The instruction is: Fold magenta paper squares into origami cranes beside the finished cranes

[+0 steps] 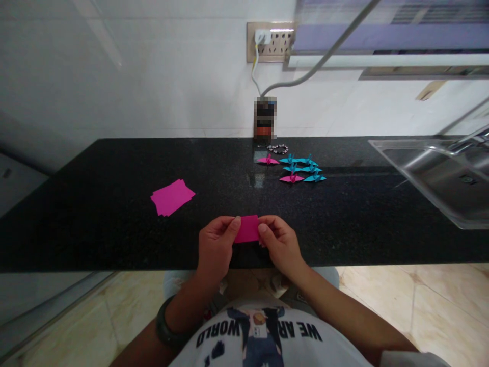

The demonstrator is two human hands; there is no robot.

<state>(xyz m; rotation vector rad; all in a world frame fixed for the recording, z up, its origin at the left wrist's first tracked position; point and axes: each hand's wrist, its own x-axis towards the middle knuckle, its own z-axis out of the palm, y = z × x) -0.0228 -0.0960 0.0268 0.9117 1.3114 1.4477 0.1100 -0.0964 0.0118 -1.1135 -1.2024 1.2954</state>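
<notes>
Clock face centred on the paper in hand, twelve towards the wall [191, 76]. At the centre, a small pink paper [248, 228], roughly rectangular, near the front edge of a dark speckled surface [114, 214]; impossible to tell whether touching it or just above. At nine o'clock, the left hand [216, 242], thumb on top, fingers pinching the paper's left end. At three o'clock, the right hand [280, 239], thumb and fingers likewise pinching the right end. At seven, a dark wristband [163, 323] around the left wrist.

At ten, apart from the left hand, a loose stack of pink sheets [172, 197], lying flat, corners out of line. Between one and two, folded paper birds in three short rows: five blue birds [291, 168] and two pink birds [293, 179], each pink one at the left end of its row. Near one, just behind, a beaded bracelet [279, 153].

Just past twelve, a blurred-out object [265, 120] against the wall, below a socket [280, 45] with a white plug [262, 36]. Between two and three, far off, a steel sink [431, 173]. At six, a white shirt [305, 349] with printed lettering.
</notes>
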